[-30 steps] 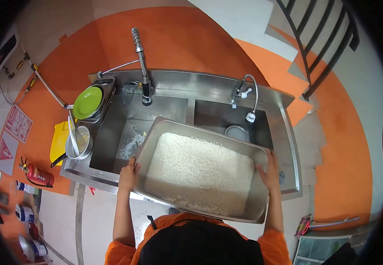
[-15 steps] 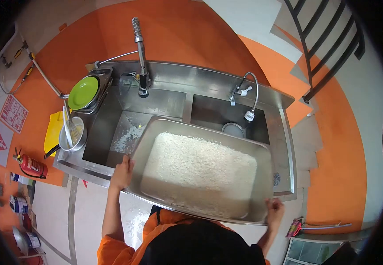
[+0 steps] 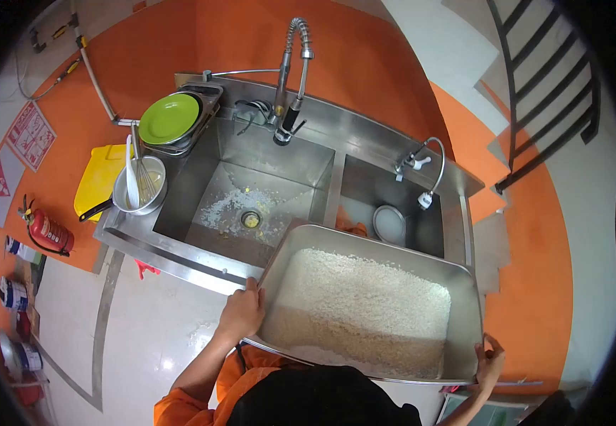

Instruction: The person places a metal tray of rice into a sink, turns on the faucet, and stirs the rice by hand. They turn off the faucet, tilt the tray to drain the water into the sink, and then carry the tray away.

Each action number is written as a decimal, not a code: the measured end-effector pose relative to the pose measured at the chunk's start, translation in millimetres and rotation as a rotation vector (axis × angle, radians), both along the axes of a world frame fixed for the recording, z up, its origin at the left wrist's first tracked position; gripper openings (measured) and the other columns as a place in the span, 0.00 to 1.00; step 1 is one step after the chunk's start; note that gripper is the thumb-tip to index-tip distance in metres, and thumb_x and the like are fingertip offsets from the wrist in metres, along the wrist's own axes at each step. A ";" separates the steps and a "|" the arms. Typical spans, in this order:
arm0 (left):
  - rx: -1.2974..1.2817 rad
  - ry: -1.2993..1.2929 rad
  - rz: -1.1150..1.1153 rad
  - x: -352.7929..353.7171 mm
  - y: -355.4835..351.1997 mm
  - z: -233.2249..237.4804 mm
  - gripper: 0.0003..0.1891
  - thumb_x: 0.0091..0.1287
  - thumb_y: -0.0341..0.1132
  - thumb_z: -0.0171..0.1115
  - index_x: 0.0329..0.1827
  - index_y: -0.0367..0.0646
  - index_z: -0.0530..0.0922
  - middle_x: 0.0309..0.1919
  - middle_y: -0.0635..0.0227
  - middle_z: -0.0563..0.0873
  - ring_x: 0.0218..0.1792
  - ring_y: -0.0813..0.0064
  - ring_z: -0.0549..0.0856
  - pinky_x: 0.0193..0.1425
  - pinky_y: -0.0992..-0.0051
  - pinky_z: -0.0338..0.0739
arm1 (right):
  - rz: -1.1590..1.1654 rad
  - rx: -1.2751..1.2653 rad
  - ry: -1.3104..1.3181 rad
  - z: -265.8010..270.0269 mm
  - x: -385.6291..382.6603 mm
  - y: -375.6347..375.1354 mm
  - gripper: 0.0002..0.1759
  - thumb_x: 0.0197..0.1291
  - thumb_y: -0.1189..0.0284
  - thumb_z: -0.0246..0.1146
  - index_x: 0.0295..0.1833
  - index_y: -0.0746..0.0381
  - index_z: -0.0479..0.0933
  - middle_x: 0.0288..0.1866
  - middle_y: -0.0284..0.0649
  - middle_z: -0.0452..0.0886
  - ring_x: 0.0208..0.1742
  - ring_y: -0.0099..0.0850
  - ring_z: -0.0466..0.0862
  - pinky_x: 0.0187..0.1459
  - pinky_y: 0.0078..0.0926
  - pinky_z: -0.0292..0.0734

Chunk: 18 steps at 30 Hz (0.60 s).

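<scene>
The left hand (image 3: 244, 312) and right hand (image 3: 490, 362) are clamping opposite ends of a pan (image 3: 467, 319) of rice (image 3: 364, 298), holding it over the sink's (image 3: 272, 153) near right side; moving it is probably calling for level support.

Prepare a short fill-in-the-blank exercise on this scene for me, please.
Of the left hand and the right hand, the ____ one grips the end of the metal pan nearer the fire extinguisher.
The topmost plate is coloured ____.
The wire tool leaning in the pot next to the white utensil is a ____.
White grains lie scattered in the left basin around its ____.

Missing words, in order: left; green; whisk; drain.
</scene>
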State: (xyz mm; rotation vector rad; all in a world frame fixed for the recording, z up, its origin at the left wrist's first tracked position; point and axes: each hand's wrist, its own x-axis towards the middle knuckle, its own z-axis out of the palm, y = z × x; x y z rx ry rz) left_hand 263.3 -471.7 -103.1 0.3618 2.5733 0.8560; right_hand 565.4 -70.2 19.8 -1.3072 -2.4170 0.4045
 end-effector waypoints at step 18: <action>0.075 -0.145 -0.209 9.7 10.4 -4.0 0.30 0.67 0.34 0.44 0.72 0.40 0.50 0.38 0.30 0.77 0.43 0.32 0.77 0.52 0.47 0.71 | -0.134 0.214 -0.213 70.1 -1.2 -37.3 0.15 0.48 0.75 0.68 0.44 0.64 0.81 0.26 0.37 0.80 0.22 0.22 0.68 0.30 0.23 0.68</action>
